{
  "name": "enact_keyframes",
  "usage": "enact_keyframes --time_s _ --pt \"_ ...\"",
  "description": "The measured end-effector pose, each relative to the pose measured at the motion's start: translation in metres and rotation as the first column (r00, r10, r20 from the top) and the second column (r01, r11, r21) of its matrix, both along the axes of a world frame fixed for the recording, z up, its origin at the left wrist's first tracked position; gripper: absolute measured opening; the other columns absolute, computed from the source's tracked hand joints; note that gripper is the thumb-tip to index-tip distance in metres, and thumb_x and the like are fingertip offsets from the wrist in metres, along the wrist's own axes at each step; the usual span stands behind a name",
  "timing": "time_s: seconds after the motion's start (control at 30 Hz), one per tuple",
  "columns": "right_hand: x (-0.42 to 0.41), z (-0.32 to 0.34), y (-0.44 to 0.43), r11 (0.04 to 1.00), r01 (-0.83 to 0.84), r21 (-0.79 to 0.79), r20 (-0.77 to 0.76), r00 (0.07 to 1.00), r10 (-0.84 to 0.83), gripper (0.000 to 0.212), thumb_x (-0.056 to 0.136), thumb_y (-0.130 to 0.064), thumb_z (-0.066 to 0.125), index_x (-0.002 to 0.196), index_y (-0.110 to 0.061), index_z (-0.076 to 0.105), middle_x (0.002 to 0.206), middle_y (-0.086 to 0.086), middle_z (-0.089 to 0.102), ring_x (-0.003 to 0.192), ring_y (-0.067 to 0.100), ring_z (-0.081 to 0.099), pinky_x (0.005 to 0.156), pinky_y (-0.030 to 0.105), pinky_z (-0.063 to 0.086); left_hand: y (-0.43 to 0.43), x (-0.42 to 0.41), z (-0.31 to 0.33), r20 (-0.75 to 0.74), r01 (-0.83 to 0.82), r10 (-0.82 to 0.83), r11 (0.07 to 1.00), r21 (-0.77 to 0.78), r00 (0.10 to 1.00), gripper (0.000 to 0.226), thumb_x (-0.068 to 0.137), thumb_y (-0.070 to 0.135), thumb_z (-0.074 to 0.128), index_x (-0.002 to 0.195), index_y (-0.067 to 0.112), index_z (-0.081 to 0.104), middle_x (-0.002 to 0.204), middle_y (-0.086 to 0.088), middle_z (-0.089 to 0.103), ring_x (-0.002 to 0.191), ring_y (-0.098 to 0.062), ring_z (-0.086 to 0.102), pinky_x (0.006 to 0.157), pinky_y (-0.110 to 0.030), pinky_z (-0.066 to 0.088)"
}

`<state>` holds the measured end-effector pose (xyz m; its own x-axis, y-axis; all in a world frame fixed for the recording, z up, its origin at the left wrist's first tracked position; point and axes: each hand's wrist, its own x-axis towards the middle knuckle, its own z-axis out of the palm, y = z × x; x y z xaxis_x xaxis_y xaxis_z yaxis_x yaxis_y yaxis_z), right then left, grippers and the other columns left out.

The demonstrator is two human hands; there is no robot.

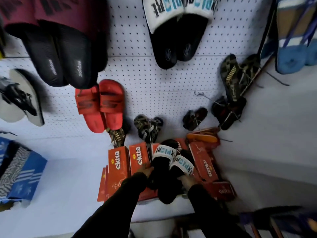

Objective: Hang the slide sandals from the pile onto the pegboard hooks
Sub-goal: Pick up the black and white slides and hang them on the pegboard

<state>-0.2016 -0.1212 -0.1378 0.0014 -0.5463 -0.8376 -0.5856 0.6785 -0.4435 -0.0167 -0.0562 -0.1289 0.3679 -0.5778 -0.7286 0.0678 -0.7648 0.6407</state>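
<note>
While my arms reach down toward the boxes, my left hand sits at the left flank of the slides, fingers curled against the heel half of the left shoe; I judge it a grip, though the fingertips are hidden behind the sole. Those slides, a black pair with white lettered straps, lie side by side on top of the red boxes, directly between my two hands. Their long axis runs from about 6 o'clock, where the heels hang past the box edge toward me, to about 12 o'clock, toes toward the pegboard, tipped slightly to 1. My right hand is at the right shoe's heel, at roughly 4 o'clock from the pair's middle, closed on its edge as far as I can tell. Both hands are touching, neither nearer than the other.

From here, the pegboard rises at 12 o'clock, with a matching pair hanging high up there. My guess is the lift goes straight up and forward, toes leading, toward a bare patch of holes between the red slides and the dark pairs at 1 o'clock.
</note>
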Motion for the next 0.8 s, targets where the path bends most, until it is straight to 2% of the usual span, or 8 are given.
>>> enact_keyframes --time_s 0.1,0.2,0.27,0.37,0.47,0.53,0.6,0.8 --pt "0.000 -0.016 0.016 0.981 0.041 0.190 0.102 0.993 -0.061 0.043 0.101 -0.018 0.047 0.142 -0.004 0.047 0.136 0.018 0.057 0.132 0.039 0.053 0.106 0.050 0.046 0.005 -0.009 -0.013 0.087 0.083 -0.087 0.995 0.049 0.992 0.057 0.094 0.009 0.054 0.146 0.000 0.036 0.150 -0.023 0.041 0.140 -0.034 0.040 0.115 -0.036 0.029" --pt "-0.008 -0.019 0.023 0.970 0.110 0.216 0.111 0.984 -0.137 0.045 0.098 -0.013 0.054 0.141 -0.004 0.048 0.131 0.019 0.058 0.128 0.038 0.057 0.099 0.049 0.049 0.011 -0.009 -0.019 0.105 0.086 -0.090 0.995 0.048 0.990 0.054 0.092 0.011 0.058 0.142 -0.002 0.044 0.145 -0.024 0.048 0.135 -0.035 0.046 0.114 -0.038 0.033" --pt "-0.015 -0.021 0.021 0.979 0.134 0.152 0.133 0.979 -0.155 0.051 0.094 -0.005 0.058 0.143 -0.001 0.046 0.123 0.021 0.061 0.109 0.038 0.062 0.095 0.045 0.050 0.013 -0.007 -0.023 0.049 0.064 -0.066 0.997 0.052 0.997 0.050 0.091 0.012 0.060 0.137 -0.004 0.050 0.139 -0.026 0.053 0.131 -0.035 0.051 0.114 -0.043 0.034" --pt "-0.023 -0.018 0.022 0.951 0.267 0.153 0.217 0.930 -0.296 0.054 0.091 0.013 0.051 0.144 0.009 0.042 0.094 0.019 0.057 0.071 0.030 0.054 0.069 0.045 0.047 0.018 -0.008 -0.020 -0.026 0.008 -0.007 0.999 0.042 1.000 0.047 0.089 0.011 0.063 0.132 -0.006 0.054 0.133 -0.027 0.059 0.125 -0.036 0.056 0.111 -0.043 0.041" --pt "-0.027 -0.005 0.018 0.935 0.323 0.148 0.290 0.889 -0.353 0.053 0.090 0.015 0.052 0.142 0.006 0.047 0.119 0.024 0.060 0.100 0.041 0.062 0.075 0.048 0.051 0.025 -0.012 -0.013 -0.108 -0.091 0.093 0.996 0.020 0.990 0.049 0.087 0.011 0.067 0.132 -0.004 0.055 0.132 -0.025 0.061 0.118 -0.035 0.061 0.098 -0.040 0.051" --pt "-0.029 0.008 0.014 0.953 0.284 0.104 0.324 0.896 -0.303 0.053 0.090 0.010 0.056 0.141 -0.001 0.050 0.138 0.023 0.058 0.127 0.042 0.056 0.098 0.053 0.050 0.028 -0.014 -0.002 -0.146 -0.136 0.130 0.990 -0.028 0.981 0.047 0.087 0.011 0.067 0.131 -0.003 0.056 0.129 -0.024 0.062 0.098 -0.029 0.067 0.069 -0.025 0.061" --pt "-0.030 0.024 0.008 0.965 0.261 0.034 0.367 0.895 -0.255 0.055 0.089 0.008 0.059 0.141 -0.006 0.052 0.140 0.020 0.059 0.131 0.040 0.055 0.107 0.052 0.047 0.029 -0.015 0.011 -0.149 -0.173 0.161 0.982 -0.073 0.976 0.046 0.087 0.012 0.067 0.129 -0.002 0.056 0.128 -0.022 0.064 0.083 -0.022 0.066 0.043 -0.015 0.054" --pt "-0.022 0.074 -0.011 0.913 0.372 -0.169 0.566 0.795 -0.219 0.068 0.084 0.017 0.058 0.144 -0.014 0.051 0.140 0.018 0.059 0.130 0.041 0.056 0.108 0.059 0.044 0.019 -0.016 0.060 -0.175 -0.289 0.245 0.908 -0.303 0.954 0.046 0.086 0.011 0.068 0.129 0.003 0.057 0.126 -0.017 0.065 0.097 -0.028 0.065 0.052 -0.019 0.055"
